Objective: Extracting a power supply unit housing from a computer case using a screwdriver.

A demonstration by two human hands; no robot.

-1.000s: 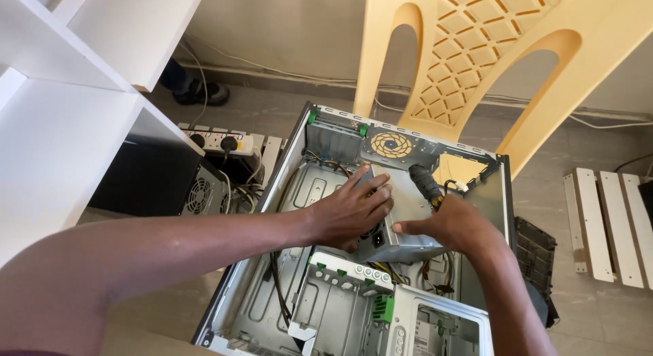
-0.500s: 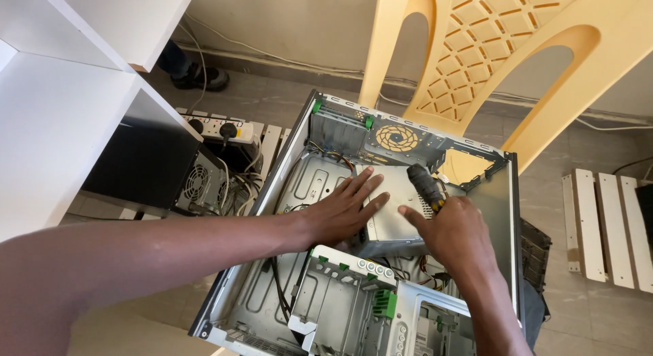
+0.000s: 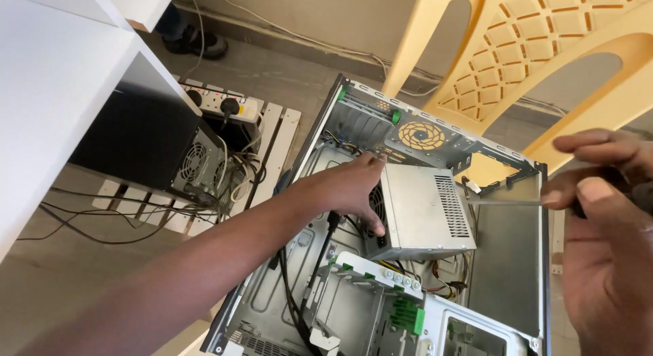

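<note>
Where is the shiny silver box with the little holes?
In the head view, the silver power supply box sits inside the open computer case, near its middle, with the left hand touching its left side.

Two bare forearms, sleeveless, bare hands (image 3: pixel 354 189), no gloves.

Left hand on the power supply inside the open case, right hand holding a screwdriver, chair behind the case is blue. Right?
Not quite: the chair is yellow, not blue, as the head view shows. The rest holds: left hand rests on the power supply inside the open case, and the right hand holds a screwdriver.
</note>
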